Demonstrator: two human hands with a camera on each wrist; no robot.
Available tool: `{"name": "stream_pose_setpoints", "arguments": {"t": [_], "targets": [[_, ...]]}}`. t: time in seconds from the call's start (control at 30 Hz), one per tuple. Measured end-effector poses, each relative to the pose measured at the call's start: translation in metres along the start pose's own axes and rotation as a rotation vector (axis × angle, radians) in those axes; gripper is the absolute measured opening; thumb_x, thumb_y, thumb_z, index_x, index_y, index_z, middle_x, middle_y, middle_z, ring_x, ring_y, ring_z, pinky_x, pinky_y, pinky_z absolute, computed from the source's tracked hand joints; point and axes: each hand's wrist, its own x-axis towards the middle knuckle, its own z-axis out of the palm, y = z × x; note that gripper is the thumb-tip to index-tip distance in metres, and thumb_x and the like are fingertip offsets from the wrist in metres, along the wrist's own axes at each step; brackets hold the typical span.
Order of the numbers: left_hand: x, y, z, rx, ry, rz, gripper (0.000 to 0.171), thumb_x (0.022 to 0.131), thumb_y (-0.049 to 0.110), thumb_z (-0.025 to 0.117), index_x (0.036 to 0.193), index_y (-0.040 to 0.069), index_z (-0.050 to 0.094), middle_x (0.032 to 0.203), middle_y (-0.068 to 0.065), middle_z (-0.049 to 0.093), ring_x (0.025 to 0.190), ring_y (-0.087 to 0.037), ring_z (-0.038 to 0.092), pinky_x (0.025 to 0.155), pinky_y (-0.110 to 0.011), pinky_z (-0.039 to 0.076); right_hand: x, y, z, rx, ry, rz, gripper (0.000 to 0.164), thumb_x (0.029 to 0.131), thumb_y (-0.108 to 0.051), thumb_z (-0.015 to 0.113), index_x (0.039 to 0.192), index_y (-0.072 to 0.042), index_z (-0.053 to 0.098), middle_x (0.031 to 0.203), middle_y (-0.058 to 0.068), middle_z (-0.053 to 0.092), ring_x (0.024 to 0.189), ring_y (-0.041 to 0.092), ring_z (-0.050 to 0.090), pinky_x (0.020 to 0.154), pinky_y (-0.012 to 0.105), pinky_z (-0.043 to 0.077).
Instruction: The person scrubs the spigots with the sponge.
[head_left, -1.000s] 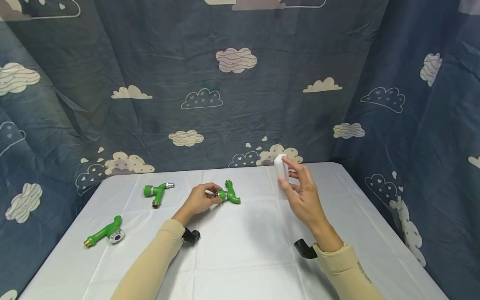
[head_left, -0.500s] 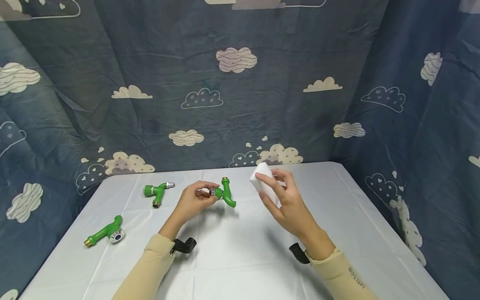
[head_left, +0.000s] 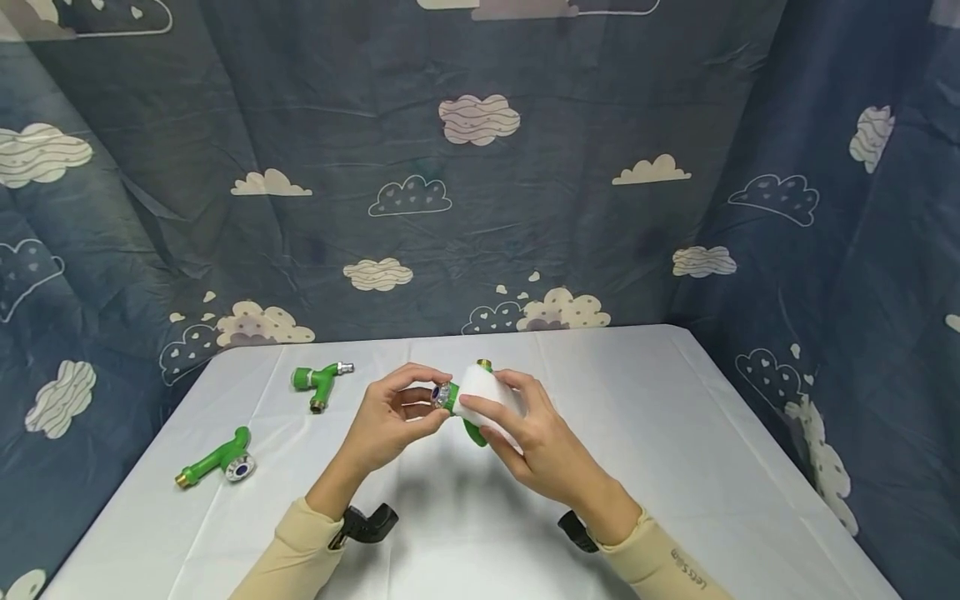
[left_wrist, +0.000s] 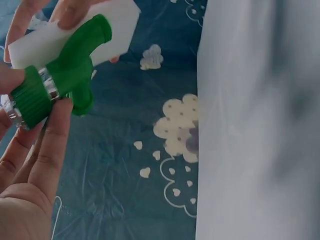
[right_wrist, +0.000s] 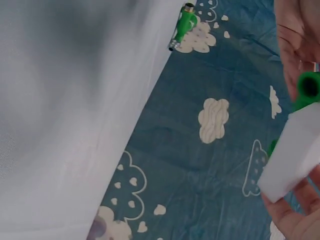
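Note:
My left hand (head_left: pixel 397 417) pinches the ribbed green knob end of a green faucet (left_wrist: pixel 70 70), raised above the table. In my right hand (head_left: pixel 540 433) is a white sponge block (head_left: pixel 487 392), held between thumb and fingers against the faucet's body. The head view shows the sponge covering the faucet's middle, with its brass end and curved spout sticking out. The right wrist view has the sponge's flat side (right_wrist: pixel 292 150) beside the green spout opening.
Two more green faucets lie on the left of the white table (head_left: pixel 675 433): one with a metal nozzle (head_left: pixel 321 383) farther back, another (head_left: pixel 217 458) nearer. A dark cloud-patterned curtain (head_left: pixel 480 208) stands behind the table.
My left hand has lifted the faucet off the table. My right hand has brought the sponge leftward and down onto the faucet's body.

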Motion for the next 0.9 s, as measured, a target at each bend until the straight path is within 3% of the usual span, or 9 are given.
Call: {"name": "stream_pose_setpoints", "arguments": {"t": [0.1, 0.27, 0.5, 0.63, 0.73, 0.8, 0.9], "targets": [[-0.001, 0.004, 0.003, -0.062, 0.014, 0.019, 0.04, 0.088, -0.015, 0.077, 0.127, -0.009, 0.068, 0.123, -0.001, 0.069, 0.101, -0.012, 0.076, 0.086, -0.029, 0.067, -0.001, 0.001, 0.002, 0.018, 0.031, -0.006, 0.043, 0.108, -0.027, 0.066, 0.15, -0.034, 0.058, 0.147, 0.023, 0.049, 0.131, 0.038, 0.06, 0.096, 0.053, 0.064], [-0.002, 0.007, 0.009, -0.175, 0.018, 0.049, 0.04, 0.087, -0.018, 0.074, 0.126, -0.017, 0.064, 0.124, 0.0, 0.066, 0.103, -0.008, 0.072, 0.087, -0.028, 0.067, 0.0, 0.003, 0.001, 0.033, 0.096, -0.022, 0.037, 0.113, -0.038, 0.052, 0.149, -0.029, 0.058, 0.145, 0.024, 0.05, 0.128, 0.038, 0.061, 0.097, 0.054, 0.064], [-0.002, 0.012, 0.013, -0.202, 0.019, 0.1, 0.042, 0.085, -0.02, 0.073, 0.125, -0.023, 0.062, 0.123, 0.001, 0.066, 0.105, -0.006, 0.073, 0.086, -0.028, 0.067, 0.0, 0.009, -0.002, 0.02, 0.155, 0.005, 0.037, 0.114, -0.042, 0.049, 0.146, -0.027, 0.061, 0.144, 0.025, 0.051, 0.13, 0.037, 0.058, 0.098, 0.055, 0.062], [-0.003, 0.012, 0.011, -0.207, 0.023, 0.098, 0.041, 0.085, -0.019, 0.074, 0.125, -0.021, 0.064, 0.122, 0.002, 0.068, 0.107, -0.006, 0.073, 0.088, -0.028, 0.066, -0.002, 0.019, -0.005, -0.008, 0.145, 0.105, 0.037, 0.111, -0.034, 0.06, 0.147, -0.028, 0.061, 0.144, 0.027, 0.049, 0.132, 0.04, 0.056, 0.103, 0.057, 0.061], [-0.003, 0.012, 0.008, -0.199, 0.032, 0.09, 0.041, 0.086, -0.017, 0.074, 0.126, -0.02, 0.064, 0.122, 0.003, 0.07, 0.107, -0.006, 0.072, 0.09, -0.028, 0.066, -0.001, 0.026, -0.009, -0.037, 0.148, 0.155, 0.047, 0.102, -0.018, 0.073, 0.147, -0.027, 0.062, 0.143, 0.029, 0.05, 0.131, 0.043, 0.056, 0.101, 0.06, 0.061], [-0.003, 0.012, 0.006, -0.187, 0.041, 0.077, 0.042, 0.087, -0.016, 0.073, 0.128, -0.021, 0.063, 0.123, 0.002, 0.07, 0.106, -0.006, 0.072, 0.089, -0.027, 0.066, 0.001, 0.027, -0.012, -0.03, 0.163, 0.169, 0.055, 0.096, -0.01, 0.077, 0.146, -0.026, 0.062, 0.141, 0.029, 0.051, 0.126, 0.042, 0.058, 0.096, 0.059, 0.062], [-0.003, 0.013, 0.004, -0.174, 0.058, 0.036, 0.045, 0.087, -0.016, 0.073, 0.13, -0.02, 0.06, 0.123, 0.001, 0.068, 0.102, -0.007, 0.07, 0.086, -0.024, 0.065, 0.006, 0.018, -0.016, 0.034, 0.179, 0.16, 0.054, 0.095, -0.007, 0.077, 0.145, -0.024, 0.064, 0.142, 0.025, 0.051, 0.125, 0.037, 0.058, 0.095, 0.055, 0.061]]}}
